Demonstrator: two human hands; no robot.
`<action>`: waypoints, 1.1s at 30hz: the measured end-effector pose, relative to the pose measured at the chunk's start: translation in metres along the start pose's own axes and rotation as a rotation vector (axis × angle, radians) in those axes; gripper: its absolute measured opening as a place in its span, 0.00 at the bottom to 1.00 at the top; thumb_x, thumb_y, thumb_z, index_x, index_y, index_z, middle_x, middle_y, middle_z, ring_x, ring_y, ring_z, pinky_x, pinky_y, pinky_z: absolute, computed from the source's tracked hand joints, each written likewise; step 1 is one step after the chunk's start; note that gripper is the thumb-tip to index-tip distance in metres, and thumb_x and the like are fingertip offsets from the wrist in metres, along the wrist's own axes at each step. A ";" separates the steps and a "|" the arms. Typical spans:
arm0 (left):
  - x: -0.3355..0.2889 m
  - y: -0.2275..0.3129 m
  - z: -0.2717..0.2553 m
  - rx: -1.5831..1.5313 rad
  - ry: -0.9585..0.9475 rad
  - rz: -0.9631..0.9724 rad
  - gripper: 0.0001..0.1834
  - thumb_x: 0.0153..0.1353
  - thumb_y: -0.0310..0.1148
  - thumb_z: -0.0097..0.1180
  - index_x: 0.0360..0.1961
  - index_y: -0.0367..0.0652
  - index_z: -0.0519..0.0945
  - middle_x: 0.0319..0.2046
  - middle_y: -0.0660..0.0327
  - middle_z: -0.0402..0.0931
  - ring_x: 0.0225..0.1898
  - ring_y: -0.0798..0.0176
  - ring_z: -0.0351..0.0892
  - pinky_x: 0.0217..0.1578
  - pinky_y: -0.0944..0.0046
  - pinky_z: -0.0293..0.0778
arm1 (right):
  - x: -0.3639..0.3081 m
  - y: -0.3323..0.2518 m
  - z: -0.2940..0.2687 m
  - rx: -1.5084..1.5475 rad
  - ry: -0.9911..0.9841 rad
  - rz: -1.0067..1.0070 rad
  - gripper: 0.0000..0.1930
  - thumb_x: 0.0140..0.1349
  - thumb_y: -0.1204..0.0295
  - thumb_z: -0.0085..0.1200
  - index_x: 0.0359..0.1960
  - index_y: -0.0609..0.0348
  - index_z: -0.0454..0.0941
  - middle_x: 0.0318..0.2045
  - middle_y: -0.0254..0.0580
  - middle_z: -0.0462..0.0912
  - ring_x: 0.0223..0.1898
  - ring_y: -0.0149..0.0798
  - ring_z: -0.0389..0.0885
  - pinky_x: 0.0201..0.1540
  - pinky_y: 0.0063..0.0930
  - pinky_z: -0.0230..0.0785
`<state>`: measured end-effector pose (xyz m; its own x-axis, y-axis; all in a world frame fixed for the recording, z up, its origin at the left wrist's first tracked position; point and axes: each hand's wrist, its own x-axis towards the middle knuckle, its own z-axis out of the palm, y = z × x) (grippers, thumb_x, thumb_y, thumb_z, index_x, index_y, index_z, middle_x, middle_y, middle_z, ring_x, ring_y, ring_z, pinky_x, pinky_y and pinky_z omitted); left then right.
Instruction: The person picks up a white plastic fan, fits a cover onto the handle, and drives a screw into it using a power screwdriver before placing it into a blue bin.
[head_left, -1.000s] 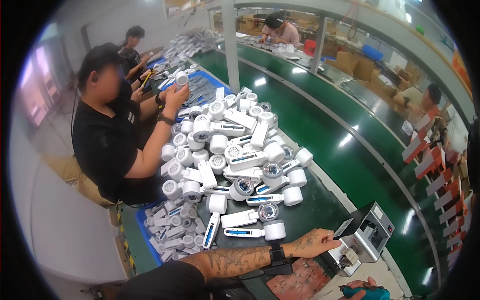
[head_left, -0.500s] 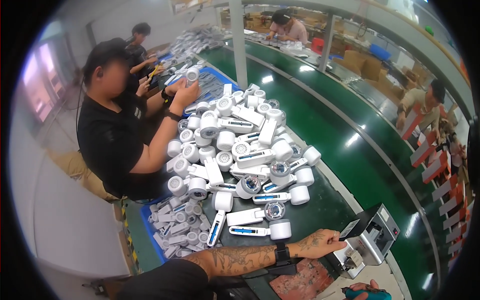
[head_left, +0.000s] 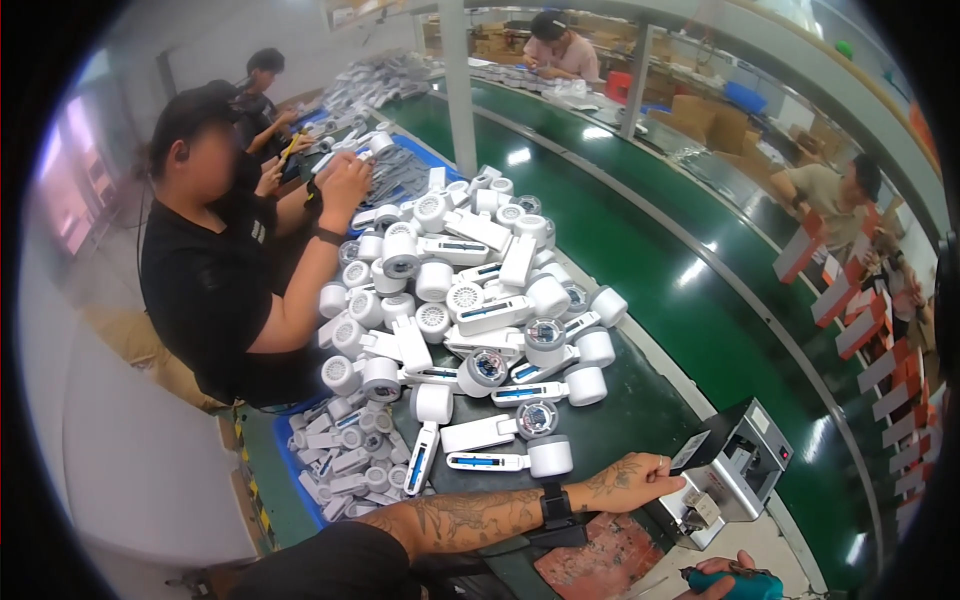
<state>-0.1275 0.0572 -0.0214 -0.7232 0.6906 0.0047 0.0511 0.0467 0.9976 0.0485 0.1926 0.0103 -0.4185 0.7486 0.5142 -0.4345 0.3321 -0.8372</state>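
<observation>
My left hand (head_left: 640, 477), at the end of a tattooed forearm with a black watch, rests against the near left side of a silver-and-black screw feeder (head_left: 738, 475). Its fingers are curled together, and what they hold, if anything, is hidden. At the lower edge my right hand (head_left: 722, 590), partly cut off, is wrapped round a teal electric screwdriver (head_left: 750, 584). Beyond my left forearm lie white handheld-fan bodies; the nearest white fan (head_left: 550, 457) is on its side, its handle showing a blue strip inside. Some round heads show exposed circuitry.
A reddish worn board (head_left: 600, 556) lies near my left forearm. A blue bin (head_left: 290, 440) of small grey-white parts stands left. One co-worker (head_left: 225, 260) in black works beside the fan heap (head_left: 465, 297). A green conveyor belt (head_left: 660, 285) runs along the far side.
The whole view has shifted slightly, so the heap sits further left. The co-worker's hands have turned with a white piece. My left hand stays by the feeder and my right keeps the screwdriver.
</observation>
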 end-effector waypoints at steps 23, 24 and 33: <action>0.006 -0.002 -0.001 -0.002 0.033 0.042 0.22 0.66 0.43 0.60 0.21 0.39 0.70 0.16 0.67 0.64 0.21 0.75 0.61 0.22 0.67 0.61 | 0.002 0.013 -0.010 -0.114 -0.042 0.018 0.35 0.67 0.44 0.53 0.54 0.71 0.66 0.24 0.39 0.70 0.27 0.34 0.72 0.34 0.26 0.67; 0.005 -0.004 -0.001 -0.011 0.029 0.037 0.22 0.66 0.43 0.60 0.21 0.39 0.70 0.16 0.67 0.64 0.21 0.75 0.61 0.22 0.67 0.61 | 0.001 0.013 -0.009 -0.125 -0.043 0.021 0.35 0.67 0.44 0.53 0.54 0.71 0.66 0.24 0.39 0.70 0.27 0.34 0.72 0.34 0.26 0.67; 0.002 -0.003 0.000 -0.010 0.051 0.070 0.22 0.67 0.43 0.59 0.22 0.40 0.70 0.16 0.69 0.63 0.21 0.75 0.60 0.22 0.67 0.60 | -0.004 0.007 -0.011 -0.123 -0.023 0.019 0.34 0.70 0.47 0.50 0.57 0.72 0.64 0.25 0.39 0.71 0.28 0.33 0.71 0.36 0.26 0.66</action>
<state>-0.1292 0.0589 -0.0245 -0.7526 0.6539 0.0774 0.0956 -0.0078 0.9954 0.0556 0.1983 0.0003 -0.4447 0.7425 0.5009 -0.3255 0.3870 -0.8627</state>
